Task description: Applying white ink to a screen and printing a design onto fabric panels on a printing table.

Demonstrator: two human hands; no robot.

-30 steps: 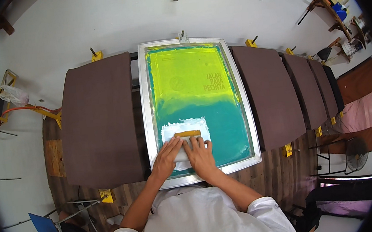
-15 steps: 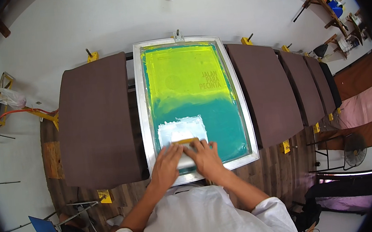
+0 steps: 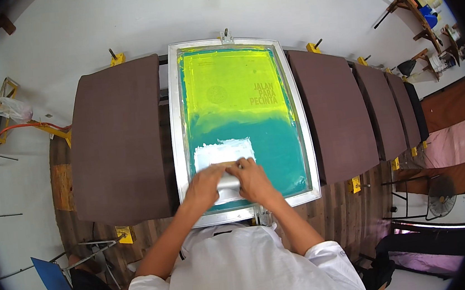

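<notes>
A metal-framed printing screen [image 3: 310, 154] lies in front of me, its mesh yellow-green at the far end and teal at the near end. White ink [image 3: 223, 148] covers a ragged rectangle on the near left of the mesh. Across this ink my hands grip a squeegee [image 3: 228, 183] with a yellowish upper edge and a pale body. My left hand [image 3: 205, 185] is closed round its left end, slightly blurred. Fingers of my right hand [image 3: 251, 180] are bent over its right end. The blade's lower edge is hidden.
Dark brown fabric covers a board [image 3: 118, 145] left of the screen and several boards [image 3: 336, 118] to its right. Yellow clamps [image 3: 355, 184] line the table. A fan [image 3: 442, 196] stands at right. Another person's dark clothing [image 3: 92, 287] shows at lower left beside a blue panel [image 3: 52, 278].
Both hands and the squeegee have moved a little away from me over the white ink. The whole view has also shifted slightly.
</notes>
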